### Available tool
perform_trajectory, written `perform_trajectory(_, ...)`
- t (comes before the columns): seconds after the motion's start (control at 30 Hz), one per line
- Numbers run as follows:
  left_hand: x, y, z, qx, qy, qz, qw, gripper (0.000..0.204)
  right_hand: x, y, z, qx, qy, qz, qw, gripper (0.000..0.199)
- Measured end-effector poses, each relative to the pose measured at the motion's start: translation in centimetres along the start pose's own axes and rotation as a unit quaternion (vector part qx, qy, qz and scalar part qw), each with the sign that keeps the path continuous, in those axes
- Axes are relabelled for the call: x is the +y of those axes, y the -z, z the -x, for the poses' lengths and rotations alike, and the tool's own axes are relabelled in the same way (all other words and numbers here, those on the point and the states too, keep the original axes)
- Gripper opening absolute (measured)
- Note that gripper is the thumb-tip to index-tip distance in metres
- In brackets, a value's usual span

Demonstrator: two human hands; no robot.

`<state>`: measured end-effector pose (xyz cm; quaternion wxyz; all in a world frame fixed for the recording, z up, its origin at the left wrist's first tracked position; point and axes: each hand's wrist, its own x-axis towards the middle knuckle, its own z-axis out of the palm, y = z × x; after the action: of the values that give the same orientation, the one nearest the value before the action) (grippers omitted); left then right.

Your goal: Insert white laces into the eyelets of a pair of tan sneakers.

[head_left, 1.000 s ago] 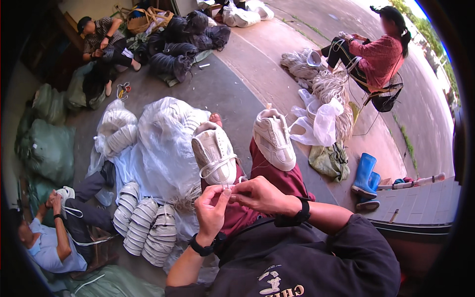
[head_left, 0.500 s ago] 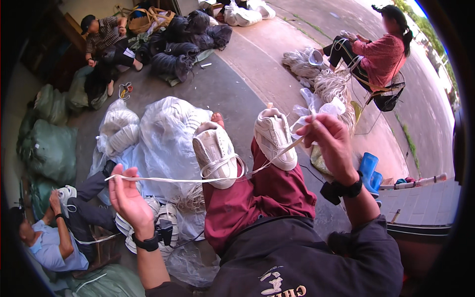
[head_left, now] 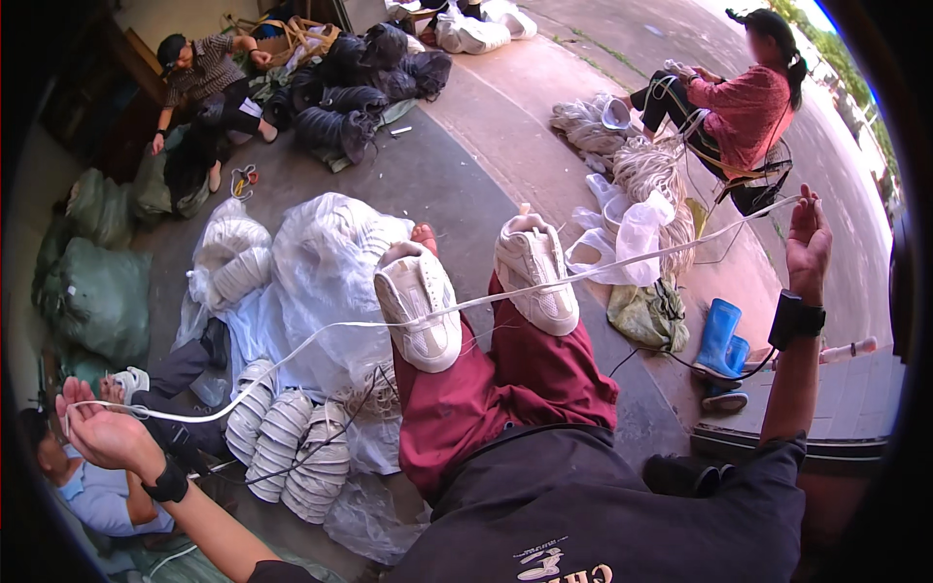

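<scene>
My arms are spread wide with a long white shoelace (head_left: 603, 273) stretched between my hands. At the far left, my left hand (head_left: 109, 428) grips one part of it, a loop lying around the fingers. On the far right, my right hand (head_left: 809, 243) pinches the other end at the fingertips. Two off-white sneakers rest on my knees, toes toward me: the left sneaker (head_left: 418, 309) and the right sneaker (head_left: 536, 267). The lace passes over both. Whether it is threaded through any eyelets, I cannot tell.
Stacked white shoe parts (head_left: 301, 442) and clear plastic wrapping (head_left: 335, 253) lie to my left. Bundles of cord (head_left: 651, 175) and blue boots (head_left: 719, 335) are at right. Co-workers sit around: one left near my hand, one far left (head_left: 209, 83), one far right (head_left: 743, 117).
Both hands have swung outward, the left one left and down, the right one right and up. The lace, earlier slack with a loop around the left sneaker, is now drawn out long.
</scene>
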<state>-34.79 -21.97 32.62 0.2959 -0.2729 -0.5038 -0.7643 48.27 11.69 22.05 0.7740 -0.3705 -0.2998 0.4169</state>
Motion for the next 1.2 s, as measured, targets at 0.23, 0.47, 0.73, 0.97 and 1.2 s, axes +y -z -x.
perform_trajectory(0.23, -2.0, -6.1, 17.1, -0.325, 0.292, 0.107, 0.893, 0.020, 0.0, 4.6, -1.2, 0.078, 0.003, 0.033, 0.996, 0.013)
perform_trajectory(0.47, -2.7, -11.1, 32.1, -0.715, 0.262, -0.008, 0.648, 0.022, 1.3, 7.4, -3.1, 0.091, -0.009, 0.088, 0.992, 0.012)
perform_trajectory(0.73, -3.0, -14.7, 37.8, -0.822, 0.112, -0.049, 0.556, 0.020, 2.2, 8.6, -4.4, 0.162, -0.013, 0.117, 0.980, 0.013)
perform_trajectory(0.97, -1.2, -16.4, 40.6, -0.818, 0.215, -0.038, 0.533, 0.018, 1.7, 11.6, -7.1, 0.254, 0.032, 0.182, 0.949, 0.009)
perform_trajectory(1.2, 0.3, -16.4, 40.2, -0.825, 0.224, -0.054, 0.516, 0.017, 1.0, 12.8, -7.4, 0.245, 0.035, 0.195, 0.949, 0.013)
